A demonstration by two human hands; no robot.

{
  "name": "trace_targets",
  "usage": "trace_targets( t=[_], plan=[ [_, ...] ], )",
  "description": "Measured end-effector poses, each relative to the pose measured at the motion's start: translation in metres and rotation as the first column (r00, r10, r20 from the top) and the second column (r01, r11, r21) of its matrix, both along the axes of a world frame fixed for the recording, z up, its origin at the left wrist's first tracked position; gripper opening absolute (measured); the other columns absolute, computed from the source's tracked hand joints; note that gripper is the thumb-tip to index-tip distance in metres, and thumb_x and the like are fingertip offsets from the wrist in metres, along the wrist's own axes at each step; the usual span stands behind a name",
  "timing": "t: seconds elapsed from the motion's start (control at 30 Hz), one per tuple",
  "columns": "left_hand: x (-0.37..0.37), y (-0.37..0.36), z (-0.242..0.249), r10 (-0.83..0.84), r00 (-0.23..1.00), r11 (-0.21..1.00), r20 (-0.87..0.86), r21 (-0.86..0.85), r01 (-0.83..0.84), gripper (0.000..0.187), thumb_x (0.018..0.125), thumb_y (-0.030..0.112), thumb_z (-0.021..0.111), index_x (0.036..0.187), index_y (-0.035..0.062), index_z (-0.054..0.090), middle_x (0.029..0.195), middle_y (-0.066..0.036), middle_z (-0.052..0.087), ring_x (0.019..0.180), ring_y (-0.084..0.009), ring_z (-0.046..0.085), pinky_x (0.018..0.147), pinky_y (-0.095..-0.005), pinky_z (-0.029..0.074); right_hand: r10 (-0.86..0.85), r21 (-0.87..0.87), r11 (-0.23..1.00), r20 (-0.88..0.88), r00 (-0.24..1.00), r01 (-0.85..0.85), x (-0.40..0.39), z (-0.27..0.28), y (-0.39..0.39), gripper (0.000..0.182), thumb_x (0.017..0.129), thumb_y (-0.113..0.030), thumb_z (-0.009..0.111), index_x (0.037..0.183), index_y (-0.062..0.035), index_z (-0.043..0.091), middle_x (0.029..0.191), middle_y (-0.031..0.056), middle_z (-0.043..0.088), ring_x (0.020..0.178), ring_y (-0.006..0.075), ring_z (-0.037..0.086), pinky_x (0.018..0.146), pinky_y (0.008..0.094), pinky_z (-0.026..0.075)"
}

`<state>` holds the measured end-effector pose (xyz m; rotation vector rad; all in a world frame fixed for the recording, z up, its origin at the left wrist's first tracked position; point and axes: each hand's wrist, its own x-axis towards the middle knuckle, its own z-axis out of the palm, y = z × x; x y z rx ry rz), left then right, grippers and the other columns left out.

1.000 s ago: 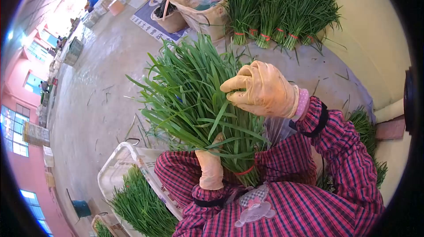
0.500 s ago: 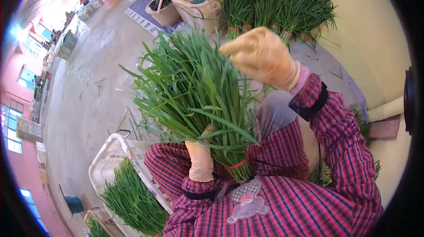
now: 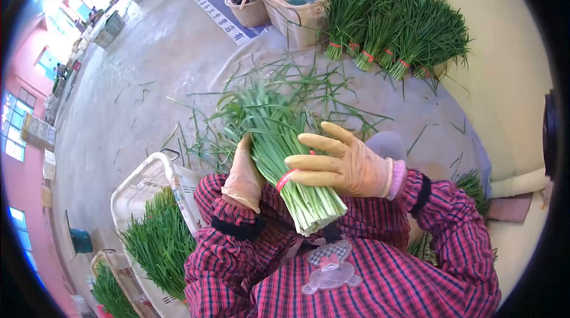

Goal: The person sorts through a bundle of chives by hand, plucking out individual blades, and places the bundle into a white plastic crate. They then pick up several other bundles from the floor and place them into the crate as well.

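Note:
A bundle of long green leafy stalks (image 3: 270, 134) with a red band round its lower part lies over my lap, its pale cut ends toward my body. My left hand (image 3: 244, 177), in a cream glove, grips the bundle from its left side; its fingers are partly hidden under the leaves. On the right side, my right hand (image 3: 347, 165), gloved too, has its fingers spread over the stalks by the band, with a small red thing seen between the fingers.
A white crate (image 3: 142, 171) of green bundles stands at my left. Banded bundles (image 3: 398, 27) lie by the wall at the upper right, beside a lined basket (image 3: 294, 21) and a bucket (image 3: 250, 12). Loose leaves (image 3: 332, 95) litter the floor ahead.
The bundle has tipped, its cut ends now rising toward me and its leaves pointing away. My right hand has come down to it and opened from a closed shape. The view has shifted.

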<state>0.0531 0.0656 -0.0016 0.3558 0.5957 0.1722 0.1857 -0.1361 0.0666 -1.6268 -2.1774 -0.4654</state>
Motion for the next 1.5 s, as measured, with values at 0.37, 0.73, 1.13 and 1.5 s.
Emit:
trace_targets(
  t=[0.37, 0.73, 1.13, 1.5],
  plan=[
    [-0.045, 0.033, 0.113, 0.001, 0.93, 0.353, -0.367, 0.87, 0.343, 0.065, 0.094, 0.038, 0.059, 0.142, -0.0012, 0.041, 0.114, -0.019, 0.066, 0.094, -0.0239, 0.066, 0.076, -0.0326, 0.053, -0.105, -0.056, 0.985, -0.947, 0.304, 0.166, 0.063, 0.047, 0.043, 0.063, 0.069, -0.022, 0.085, 0.121, -0.0009, 0.058, 0.108, 0.0061, 0.065, 0.101, 0.0129, 0.058, 0.091, 0.0297, 0.046],
    [0.018, -0.036, 0.079, -0.185, 0.951, 0.595, 0.247, 0.798, -0.092, 0.087, 0.071, -0.003, 0.079, 0.146, 0.0033, 0.035, 0.133, -0.008, 0.055, 0.12, -0.0175, 0.052, 0.104, -0.0344, 0.042, -0.087, -0.054, 0.966, -0.989, -0.119, -0.254, 0.024, 0.061, 0.066, 0.057, 0.078, -0.012, 0.076, 0.129, -0.001, 0.053, 0.121, 0.0052, 0.062, 0.108, 0.0117, 0.055, 0.095, 0.0294, 0.044],
    [-0.057, 0.068, 0.145, 0.493, 0.754, 0.463, 0.434, 0.603, -0.65, 0.051, 0.092, 0.044, 0.058, 0.123, 0.0031, 0.056, 0.113, -0.012, 0.064, 0.099, -0.0248, 0.063, 0.086, -0.0383, 0.053, -0.626, -0.774, 0.605, -0.608, 0.489, -0.188, -0.034, -0.001, 0.044, 0.088, 0.078, -0.028, 0.078, 0.15, -0.0099, 0.03, 0.121, 0.0188, 0.063, 0.111, 0.0182, 0.061, 0.096, 0.0311, 0.046],
    [-0.305, 0.069, 0.242, 0.744, 0.669, 0.138, -0.011, 0.981, -0.137, 0.041, 0.091, 0.031, 0.061, 0.12, 0.003, 0.059, 0.104, -0.009, 0.066, 0.089, -0.02, 0.066, 0.083, -0.0313, 0.054, -0.496, -0.432, 0.854, -0.843, -0.206, -0.289, 0.006, -0.081, 0.007, 0.044, 0.095, -0.009, 0.058, 0.137, -0.0031, 0.048, 0.114, 0.0107, 0.065, 0.101, 0.0166, 0.062, 0.092, 0.0314, 0.049]
  ],
)
